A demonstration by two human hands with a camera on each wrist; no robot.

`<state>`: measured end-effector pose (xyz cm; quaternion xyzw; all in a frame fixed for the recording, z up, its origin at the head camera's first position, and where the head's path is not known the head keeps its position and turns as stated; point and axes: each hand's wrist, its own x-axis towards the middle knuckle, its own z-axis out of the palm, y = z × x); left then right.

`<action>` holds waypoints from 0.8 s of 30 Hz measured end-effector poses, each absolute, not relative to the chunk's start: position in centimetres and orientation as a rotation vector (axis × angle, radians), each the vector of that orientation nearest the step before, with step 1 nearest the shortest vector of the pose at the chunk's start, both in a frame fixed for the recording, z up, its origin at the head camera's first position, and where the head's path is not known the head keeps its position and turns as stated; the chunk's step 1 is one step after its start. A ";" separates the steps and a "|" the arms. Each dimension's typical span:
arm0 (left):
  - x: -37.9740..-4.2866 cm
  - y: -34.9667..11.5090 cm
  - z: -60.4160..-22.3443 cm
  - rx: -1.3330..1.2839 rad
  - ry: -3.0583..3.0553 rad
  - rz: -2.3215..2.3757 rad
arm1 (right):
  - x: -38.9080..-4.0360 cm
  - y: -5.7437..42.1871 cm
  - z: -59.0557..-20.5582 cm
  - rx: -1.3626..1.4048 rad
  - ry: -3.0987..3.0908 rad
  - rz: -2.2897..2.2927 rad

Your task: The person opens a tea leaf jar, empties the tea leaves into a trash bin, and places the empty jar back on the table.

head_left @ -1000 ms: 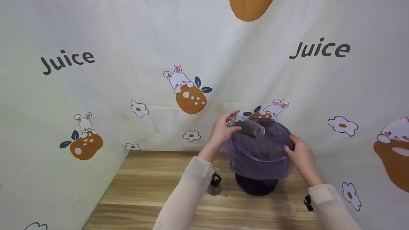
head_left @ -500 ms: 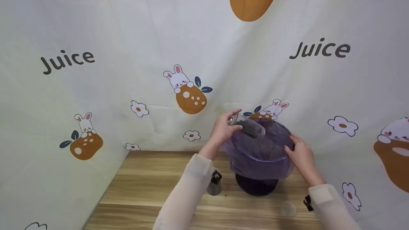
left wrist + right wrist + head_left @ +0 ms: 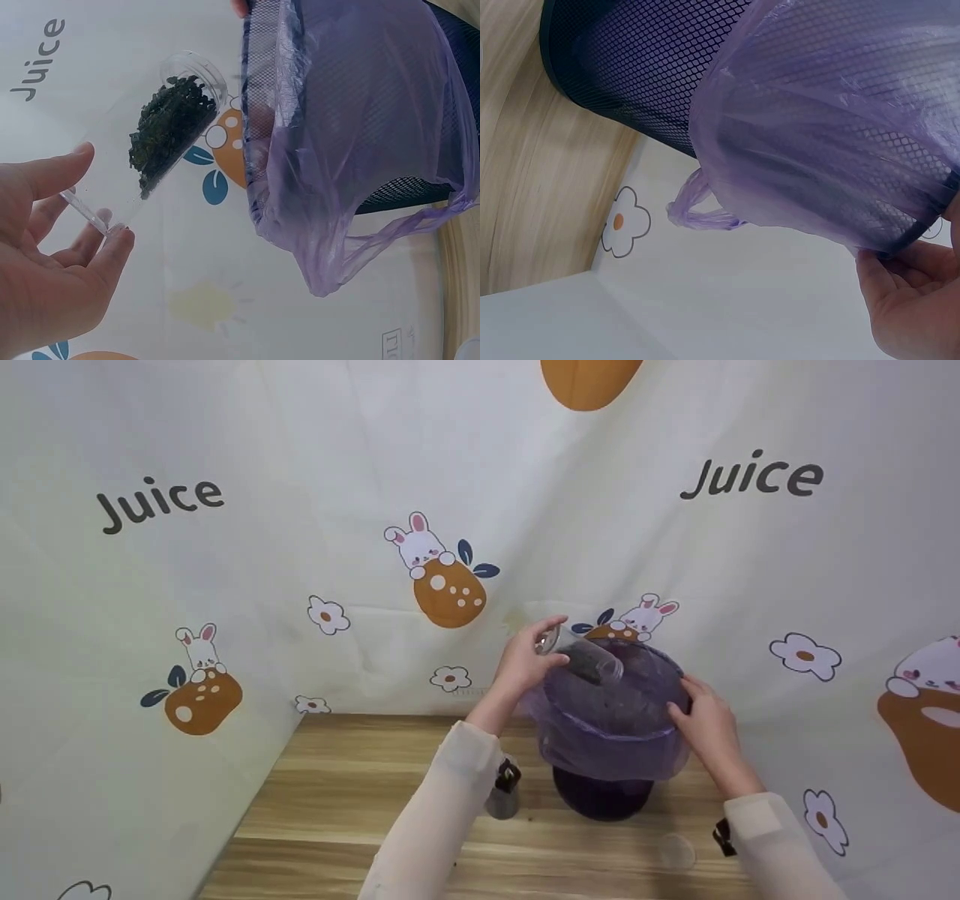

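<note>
My left hand [image 3: 529,660] grips a clear jar [image 3: 591,660] by its base end, thumb on one side and fingers on the other. The jar is tilted, its open mouth lower and pointing over the bin. Dark green, leafy-looking flakes [image 3: 171,124] lie along its lower wall near the mouth in the left wrist view. A black mesh wastebasket [image 3: 652,67] stands upright, lined with a translucent purple plastic bag [image 3: 607,754] folded down over its rim. My right hand [image 3: 709,724] pinches the bag and rim on the right side, thumb inside and fingers outside.
A small grey cylindrical container [image 3: 502,802] stands on the wooden table [image 3: 337,795] left of the bin, partly hidden by my left wrist. A clear round disc [image 3: 677,851] lies near the right forearm. A printed cloth [image 3: 300,547] hangs close behind the bin.
My left hand and the jar have shifted very slightly right, and the flakes look more blurred inside the jar. The right hand keeps its place on the rim.
</note>
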<state>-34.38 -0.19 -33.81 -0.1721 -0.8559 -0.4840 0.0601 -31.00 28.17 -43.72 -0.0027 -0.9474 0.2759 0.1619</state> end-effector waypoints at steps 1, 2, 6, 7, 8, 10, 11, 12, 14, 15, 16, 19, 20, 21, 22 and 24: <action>-34.3 -0.2 -33.8 -0.521 -2.592 -1.465 | -31.0 28.2 -43.7 -0.009 -2.705 0.788; -34.3 -0.2 -33.8 -0.519 -2.594 -1.466 | -31.0 28.2 -43.7 -0.010 -2.707 0.789; -34.2 -0.2 -33.7 -0.522 -2.592 -1.481 | -31.0 28.2 -43.7 -0.013 -2.710 0.794; -34.2 -0.2 -33.6 -0.523 -2.591 -1.487 | -31.0 28.2 -43.7 -0.013 -2.708 0.794; -34.2 -0.2 -33.6 -0.523 -2.591 -1.493 | -31.0 28.2 -43.7 -0.013 -2.707 0.794; -34.2 -0.1 -33.6 -0.531 -2.583 -1.501 | -31.0 28.2 -43.7 -0.014 -2.705 0.793; -34.2 -0.1 -33.5 -0.535 -2.578 -1.506 | -31.0 28.2 -43.8 -0.013 -2.705 0.792; -34.2 -0.1 -33.5 -0.539 -2.573 -1.508 | -31.0 28.2 -43.8 -0.014 -2.704 0.791; -34.1 -0.1 -33.5 -0.544 -2.562 -1.512 | -31.1 28.2 -43.8 -0.014 -2.704 0.788; -34.1 -0.1 -33.5 -0.544 -2.561 -1.510 | -31.1 28.2 -43.8 -0.014 -2.703 0.787; -34.1 -0.1 -33.5 -0.544 -2.560 -1.510 | -31.1 28.2 -43.8 -0.015 -2.702 0.787; -34.1 -0.1 -33.5 -0.543 -2.564 -1.509 | -31.1 28.2 -43.8 -0.013 -2.699 0.792; -34.1 -0.1 -33.5 -0.542 -2.566 -1.509 | -31.1 28.2 -43.8 -0.013 -2.698 0.793; -34.1 -0.1 -33.6 -0.542 -2.566 -1.513 | -31.1 28.2 -43.8 -0.013 -2.697 0.794; -34.1 -0.1 -33.6 -0.546 -2.562 -1.516 | -31.1 28.2 -43.8 -0.012 -2.698 0.795; -34.1 -0.1 -33.6 -0.549 -2.559 -1.520 | -31.1 28.2 -43.8 -0.011 -2.701 0.797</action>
